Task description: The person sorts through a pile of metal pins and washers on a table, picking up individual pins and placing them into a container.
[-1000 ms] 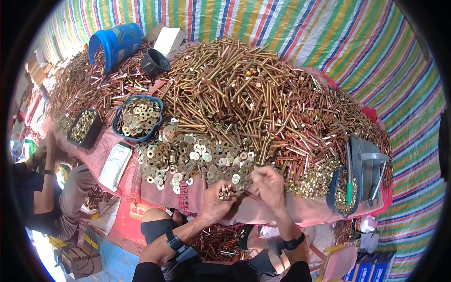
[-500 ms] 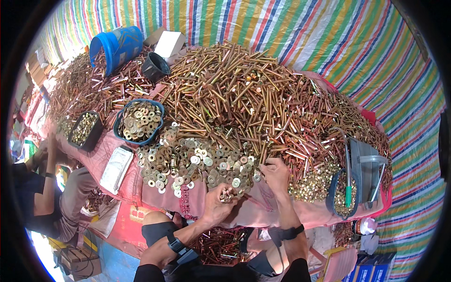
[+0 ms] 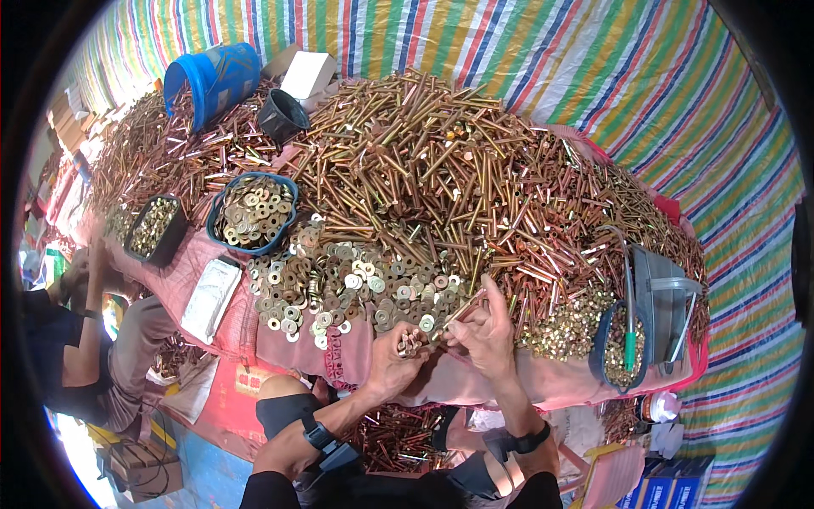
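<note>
My left hand point(image 3: 392, 360) is closed around a bundle of bolts point(image 3: 409, 343), whose ends show at the top of the fist. Close beside it, my right hand point(image 3: 487, 339) pinches a long brass-coloured bolt point(image 3: 465, 310), its index finger raised. Both hands are above the near edge of the cloth-covered work surface. Just beyond them lies a spread of flat round washers point(image 3: 373, 280). Behind the washers rises a large heap of long bolts point(image 3: 398, 161). To the right of my right hand is a pile of small nuts point(image 3: 564, 331).
A blue tub of washers point(image 3: 252, 216) and a dark tray of nuts point(image 3: 154, 229) stand left, near a white packet point(image 3: 211, 299). A blue bucket point(image 3: 222, 83) lies tipped at the back. Right is a grey bin point(image 3: 666, 301). Another person's arm point(image 3: 85, 322) works at far left.
My right hand has moved from the edge of the bolt heap back toward my left hand, bringing a bolt with it. My left hand stays nearly in place with its bundle.
</note>
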Available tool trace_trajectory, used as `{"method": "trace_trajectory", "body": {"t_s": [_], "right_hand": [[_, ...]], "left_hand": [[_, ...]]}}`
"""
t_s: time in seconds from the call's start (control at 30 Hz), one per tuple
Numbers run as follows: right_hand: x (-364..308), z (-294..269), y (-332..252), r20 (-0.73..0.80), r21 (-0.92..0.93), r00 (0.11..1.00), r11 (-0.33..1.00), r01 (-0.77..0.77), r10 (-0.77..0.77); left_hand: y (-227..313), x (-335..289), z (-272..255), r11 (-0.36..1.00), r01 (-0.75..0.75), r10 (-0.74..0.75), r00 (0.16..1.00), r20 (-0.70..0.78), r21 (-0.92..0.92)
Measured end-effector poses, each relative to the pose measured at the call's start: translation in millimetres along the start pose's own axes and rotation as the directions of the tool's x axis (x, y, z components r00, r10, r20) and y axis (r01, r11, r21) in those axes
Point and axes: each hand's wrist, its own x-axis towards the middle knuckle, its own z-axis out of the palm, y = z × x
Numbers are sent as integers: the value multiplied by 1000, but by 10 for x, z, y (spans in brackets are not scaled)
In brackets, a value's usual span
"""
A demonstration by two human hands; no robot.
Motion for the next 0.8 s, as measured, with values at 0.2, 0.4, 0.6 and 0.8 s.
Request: {"method": "trace_trajectory", "body": {"t_s": [0.2, 0.4, 0.6, 0.8], "right_hand": [[-103, 59, -1, 99, -340, 982, 923, 182, -158], [-111, 39, 7, 350, -682, 872, 546, 487, -342], [-148, 123, 150, 377, -651, 860, 563, 510, -342], [-29, -346, 105, 95, -831, 931, 487, 269, -352]], "left_hand": [[-4, -6, 1, 997, -15, 15, 1000, 1, 70], [24, 10, -24, 967, -150, 147, 989, 31, 207], [35, -74, -19, 992, -3, 7, 999, -33, 126], [101, -54, 44, 969, -55, 64, 997, -32, 241]]}}
